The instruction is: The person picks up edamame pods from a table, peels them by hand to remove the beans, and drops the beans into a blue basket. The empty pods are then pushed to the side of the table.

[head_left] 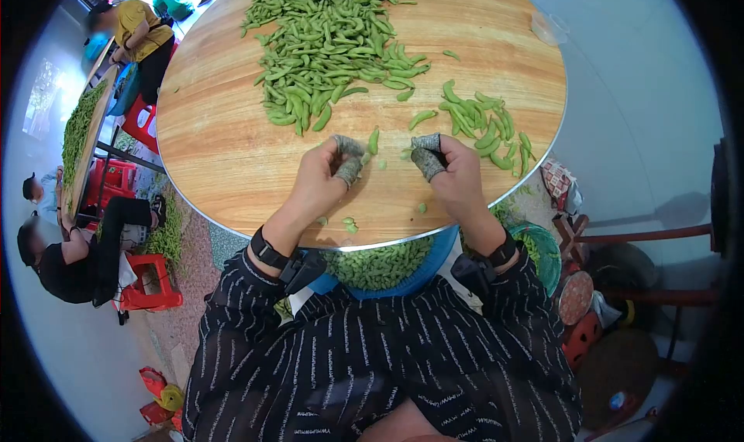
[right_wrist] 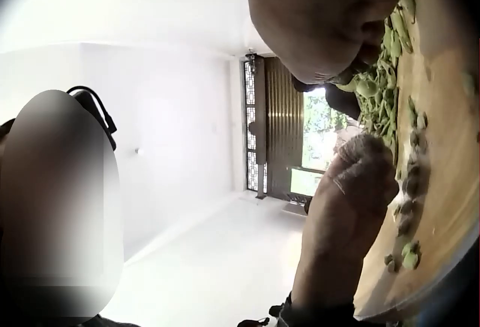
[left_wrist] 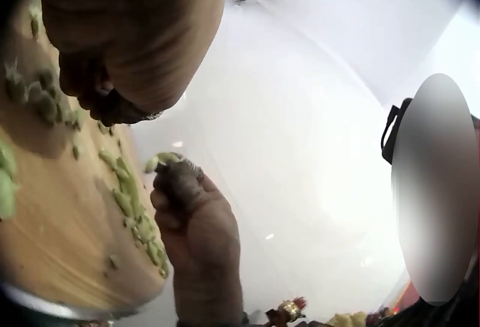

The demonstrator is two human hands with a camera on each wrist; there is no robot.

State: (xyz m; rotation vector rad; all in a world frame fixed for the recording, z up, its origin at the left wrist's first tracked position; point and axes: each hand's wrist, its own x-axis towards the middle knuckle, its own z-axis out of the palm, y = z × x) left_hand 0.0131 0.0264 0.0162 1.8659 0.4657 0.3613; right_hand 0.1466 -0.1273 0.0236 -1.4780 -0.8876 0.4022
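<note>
Grey covers wrap the thumb and forefinger of both hands. My left hand is curled over the table's near part, its covered fingertips pinched at a green soybean pod; a blur hides part of that contact. To its right, my right hand pinches another soybean pod between covered thumb and forefinger, seen sticking out in the left wrist view. Loose green beans and bits lie on the wood between and below the hands. A large heap of pods spreads beyond the left hand, and a smaller pile lies beyond the right.
The round wooden table has a pale metal rim. Under its near edge sits a blue basin of green beans, with a green basket to the right. Seated people and red stools are at the left.
</note>
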